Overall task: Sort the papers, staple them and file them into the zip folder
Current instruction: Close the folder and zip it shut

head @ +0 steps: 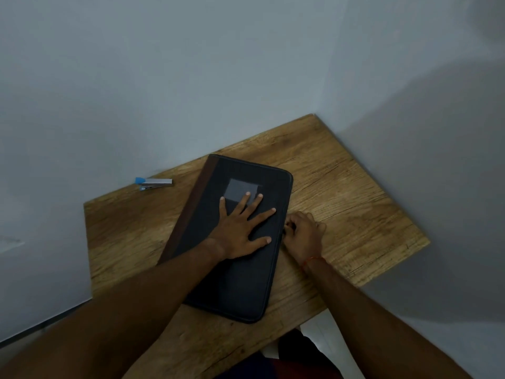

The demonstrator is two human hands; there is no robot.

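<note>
pressing flat on the closed zip folder (246,283), the left hand (240,228) lies palm down with its fingers spread wide, two fingertips reaching the pale label patch (237,188); this spread most likely pins the cover so it does not slide or lift while the zip is worked. the folder rests at a slant near the middle of the wooden table (355,201), its brown spine toward the wall. the right hand (303,236) sits on the table against the folder's right edge, fingers curled together and apparently pinching the zip pull (287,228), which is too small to make out clearly. the stapler (155,184) lies well apart at the table's far left edge, out of the way. no papers show on the table, so whether the zip is being opened or closed cannot be told.
</note>
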